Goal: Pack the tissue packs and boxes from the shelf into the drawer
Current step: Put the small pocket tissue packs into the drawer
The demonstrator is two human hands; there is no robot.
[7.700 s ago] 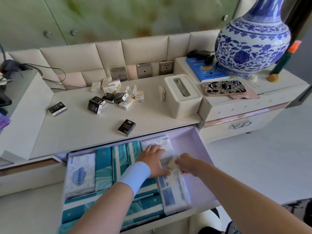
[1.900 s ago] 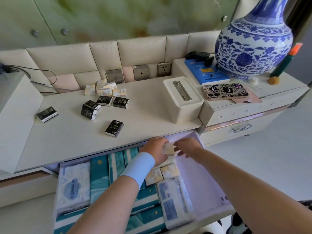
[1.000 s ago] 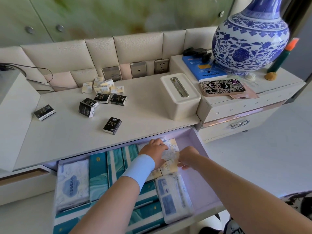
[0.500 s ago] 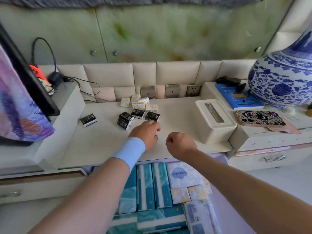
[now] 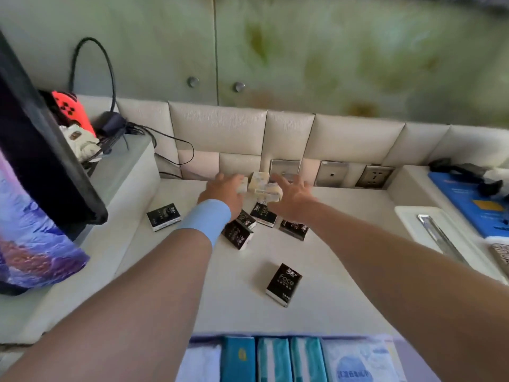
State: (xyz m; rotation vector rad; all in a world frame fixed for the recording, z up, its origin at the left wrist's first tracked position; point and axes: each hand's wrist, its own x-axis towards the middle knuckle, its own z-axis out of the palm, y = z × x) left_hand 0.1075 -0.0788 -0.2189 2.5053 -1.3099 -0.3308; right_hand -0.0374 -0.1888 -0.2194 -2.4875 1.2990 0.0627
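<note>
— Both hands are out of the drawer (image 5: 399,343) and up at the back of the shelf (image 5: 344,244). That batch is stowed, I'd say, and they're fetching more.
— The cream tissue packs (image 5: 261,185) by the wall sockets (image 5: 374,176)?
— Yes, a small, blurred heap. The right hand (image 5: 292,199) is spread wide against it. The left hand (image 5: 223,193) touches one pack, but its fingers are hidden. The black tissue packs (image 5: 283,283) lie nearer.

Probably home: padded wall panels (image 5: 217,128), game controller (image 5: 70,108).

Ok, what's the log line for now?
left hand: at cream packs, grip unclear | right hand: open beside them | black packs: on shelf | drawer: open
</note>
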